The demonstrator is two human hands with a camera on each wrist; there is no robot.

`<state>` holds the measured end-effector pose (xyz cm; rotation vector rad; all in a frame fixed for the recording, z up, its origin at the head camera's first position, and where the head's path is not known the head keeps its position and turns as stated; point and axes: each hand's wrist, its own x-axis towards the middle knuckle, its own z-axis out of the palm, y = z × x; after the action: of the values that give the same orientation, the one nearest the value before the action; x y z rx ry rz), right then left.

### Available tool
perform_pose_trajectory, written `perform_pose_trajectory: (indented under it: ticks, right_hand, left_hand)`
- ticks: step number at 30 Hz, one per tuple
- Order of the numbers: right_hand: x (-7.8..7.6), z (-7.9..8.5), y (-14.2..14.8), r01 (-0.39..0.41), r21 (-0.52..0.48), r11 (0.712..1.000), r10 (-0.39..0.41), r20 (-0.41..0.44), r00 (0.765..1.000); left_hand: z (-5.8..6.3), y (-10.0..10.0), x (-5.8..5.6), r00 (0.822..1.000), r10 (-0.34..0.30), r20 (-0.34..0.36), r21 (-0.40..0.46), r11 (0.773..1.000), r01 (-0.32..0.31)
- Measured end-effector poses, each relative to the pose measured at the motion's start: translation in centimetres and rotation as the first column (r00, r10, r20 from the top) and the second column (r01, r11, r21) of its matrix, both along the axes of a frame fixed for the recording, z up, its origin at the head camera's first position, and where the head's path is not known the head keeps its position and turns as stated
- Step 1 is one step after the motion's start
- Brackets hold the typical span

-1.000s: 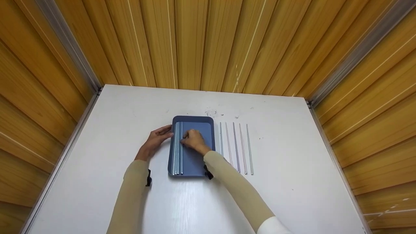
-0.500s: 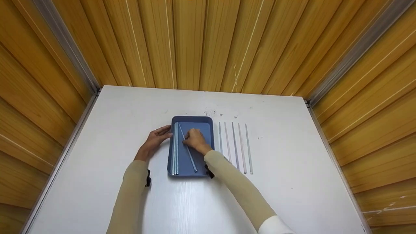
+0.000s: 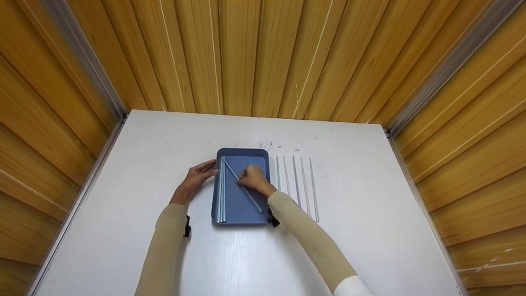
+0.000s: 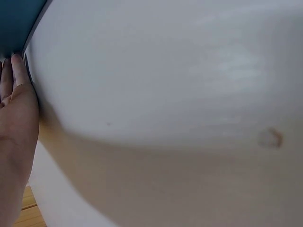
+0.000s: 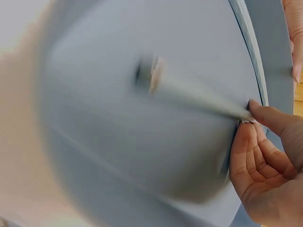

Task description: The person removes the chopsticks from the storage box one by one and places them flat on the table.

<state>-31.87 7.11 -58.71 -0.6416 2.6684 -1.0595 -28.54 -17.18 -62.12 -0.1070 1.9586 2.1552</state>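
Note:
In the head view a blue rectangular tray [image 3: 240,220] lies on the white table. Pale, shiny thin rods [image 3: 222,193] lie side by side along its left wall. My right hand [image 3: 253,179] is inside the tray and pinches one more thin rod [image 3: 251,198] between thumb and fingertips. This rod slants, its far end by the row's top and its near end towards the lower right. The right wrist view shows the pinched rod [image 5: 199,97] with its near end blurred. My left hand [image 3: 196,179] rests against the tray's outer left side, fingers extended.
Several thin rods [image 3: 304,181] lie spaced apart and roughly parallel on the white table [image 3: 361,197], just right of the tray. My right forearm [image 3: 308,234] passes over their near ends. Wood-patterned panels [image 3: 263,57] stand behind the table and at both sides.
The pinched rod was upright beside the row, and its near end has swung to the right, so it now slants. My right hand has shifted slightly right. My left hand has stayed put.

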Motion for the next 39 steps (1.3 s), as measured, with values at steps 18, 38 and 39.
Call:
perform_pose_trajectory:
  ticks: [18, 38, 39]
  right_hand:
    - [1.1, 1.6, 1.2, -0.038, -0.051, 0.998, 0.039, 0.015, 0.999]
    - [1.7, 2.2, 1.7, -0.021, -0.140, 0.990, 0.010, -0.076, 0.997]
    - [1.7, 2.1, 1.8, -0.013, -0.141, 0.990, 0.001, -0.085, 0.996]
  left_hand:
    - [-0.4, 0.0, -0.2, 1.000, 0.008, -0.015, 0.033, 0.999, -0.008]
    - [-0.2, 0.3, 0.0, 1.000, 0.023, -0.013, 0.048, 0.999, -0.023]
    - [-0.2, 0.3, 0.0, 1.000, 0.026, -0.009, 0.047, 0.999, -0.026]
